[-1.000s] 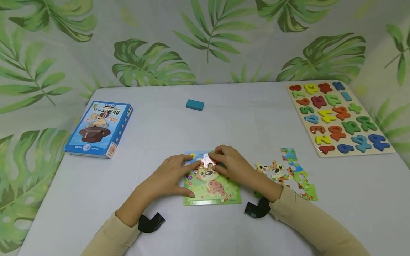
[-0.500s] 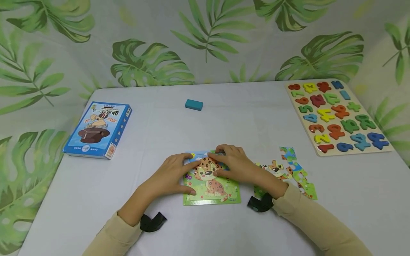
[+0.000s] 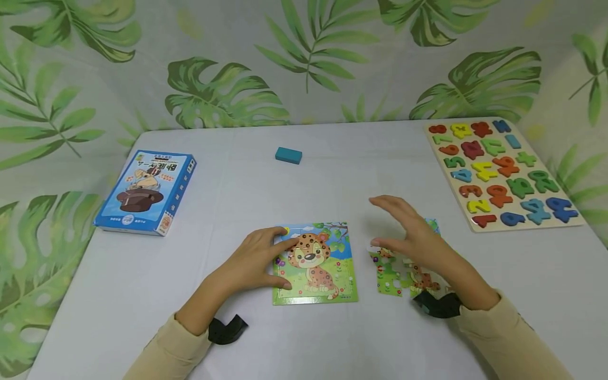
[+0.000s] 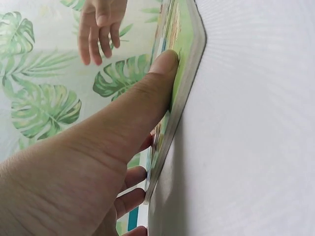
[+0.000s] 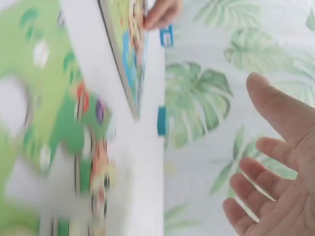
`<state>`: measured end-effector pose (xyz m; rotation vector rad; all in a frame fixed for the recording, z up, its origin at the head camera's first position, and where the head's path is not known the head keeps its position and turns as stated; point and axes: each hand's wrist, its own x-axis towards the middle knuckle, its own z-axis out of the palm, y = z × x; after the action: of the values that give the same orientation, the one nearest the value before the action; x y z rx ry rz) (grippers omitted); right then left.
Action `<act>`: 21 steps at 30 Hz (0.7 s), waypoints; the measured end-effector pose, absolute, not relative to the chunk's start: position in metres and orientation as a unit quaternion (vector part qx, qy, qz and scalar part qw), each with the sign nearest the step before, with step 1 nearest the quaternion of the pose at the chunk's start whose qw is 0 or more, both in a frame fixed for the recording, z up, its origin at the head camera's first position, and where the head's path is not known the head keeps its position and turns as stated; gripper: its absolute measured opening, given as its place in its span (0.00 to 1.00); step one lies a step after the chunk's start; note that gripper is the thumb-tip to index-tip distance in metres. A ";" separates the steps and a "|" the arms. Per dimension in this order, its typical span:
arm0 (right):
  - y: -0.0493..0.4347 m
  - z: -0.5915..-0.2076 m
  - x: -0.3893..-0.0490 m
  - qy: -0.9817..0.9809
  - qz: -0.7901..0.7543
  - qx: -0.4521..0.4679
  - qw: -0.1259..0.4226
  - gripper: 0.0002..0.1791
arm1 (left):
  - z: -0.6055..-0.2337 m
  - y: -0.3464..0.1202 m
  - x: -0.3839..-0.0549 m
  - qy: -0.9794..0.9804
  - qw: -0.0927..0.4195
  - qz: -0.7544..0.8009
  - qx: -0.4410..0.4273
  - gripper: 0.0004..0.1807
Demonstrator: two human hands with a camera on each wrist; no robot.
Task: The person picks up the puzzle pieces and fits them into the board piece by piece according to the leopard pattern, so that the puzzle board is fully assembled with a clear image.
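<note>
The cat puzzle (image 3: 315, 268) lies flat on the near part of the white table (image 3: 332, 343), and I tell every place from it. The left hand (image 3: 252, 259) rests on its left side, fingers spread and loose, not gripping. I think it stops the puzzle from sliding. I see no gap in the picture, but that hand hides a bit. From far away I see the right hand (image 3: 419, 235) up in the air right of the puzzle, thumb well apart from the fingers, nothing in it. Puzzle pieces (image 3: 390, 279) lie under it, beside the puzzle, maybe put there for quick reach. Past the puzzle, off to the left, sits a blue box (image 3: 144, 192). Past it, off to the right, lies a number board (image 3: 520, 172). Straight past it is a small blue-green block (image 3: 288, 155). These three seem set back to give the hands room. Leafy cloth (image 3: 318, 53) is behind everything.
</note>
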<state>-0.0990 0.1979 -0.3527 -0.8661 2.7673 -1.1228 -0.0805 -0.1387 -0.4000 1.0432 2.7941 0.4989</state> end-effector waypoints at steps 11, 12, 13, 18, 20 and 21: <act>0.265 -0.368 -0.095 0.921 -0.351 -0.169 -0.006 0.40 | -0.401 -0.139 -0.081 0.922 0.057 0.166 0.346 0.48; 0.269 -0.371 -0.096 0.924 -0.348 -0.160 0.002 0.40 | -0.400 -0.139 -0.081 0.921 0.058 0.167 0.346 0.48; 0.273 -0.374 -0.097 0.926 -0.346 -0.151 0.011 0.39 | -0.400 -0.139 -0.081 0.921 0.058 0.167 0.346 0.49; 0.289 -0.385 -0.099 0.931 -0.337 -0.128 0.048 0.38 | -0.400 -0.139 -0.081 0.922 0.060 0.170 0.344 0.49; 0.294 -0.389 -0.100 0.930 -0.337 -0.130 0.059 0.37 | -0.400 -0.139 -0.080 0.922 0.060 0.172 0.343 0.49; 0.296 -0.390 -0.101 0.930 -0.338 -0.132 0.065 0.37 | -0.400 -0.139 -0.080 0.922 0.060 0.173 0.342 0.49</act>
<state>-0.1005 0.2958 -0.3899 -0.3972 2.8060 -1.0207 -0.0804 -0.1389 -0.3999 1.0367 2.7896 0.5231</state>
